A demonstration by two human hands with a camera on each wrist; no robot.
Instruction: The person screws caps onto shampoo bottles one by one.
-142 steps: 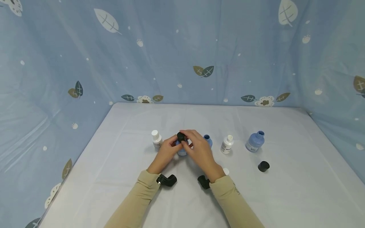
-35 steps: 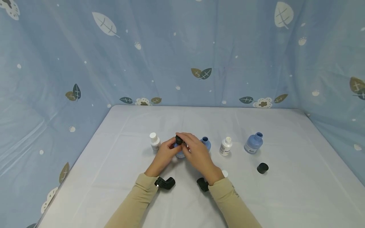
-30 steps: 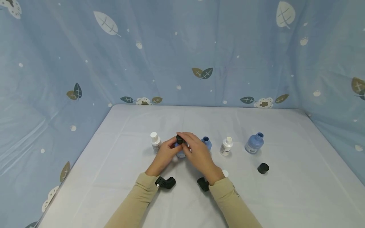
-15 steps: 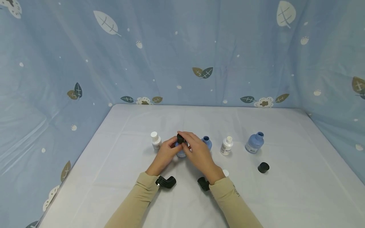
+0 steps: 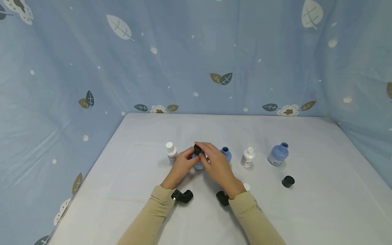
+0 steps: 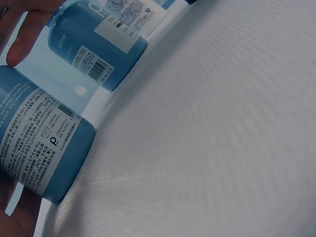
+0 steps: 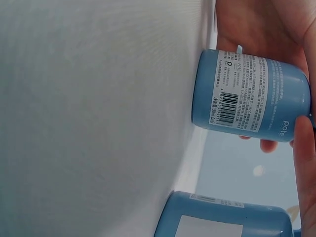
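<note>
Nothing on the table (image 5: 141,136) has moved since the earlier frame; only the head view has shifted slightly. Nearest, a half-hidden white cap (image 5: 247,186) beside the right sleeve (image 5: 248,212) could be swept aside. Beyond, the left hand (image 5: 180,167) has fingers curled round a blue pump-free bottle (image 5: 199,166), standing on the cloth; the right hand (image 5: 218,167) pinches its black cap (image 5: 197,149). Slackened grip could let it turn. Uncapped blue bottle (image 5: 227,156), just beside the right hand, leaves little room and could topple. Far edge: well apart.

This was a curtained booth: blue leaf-print cloth (image 5: 183,61) hung beyond the fingers (image 5: 208,146), a white-covered table (image 5: 306,217) stretched beneath them.
</note>
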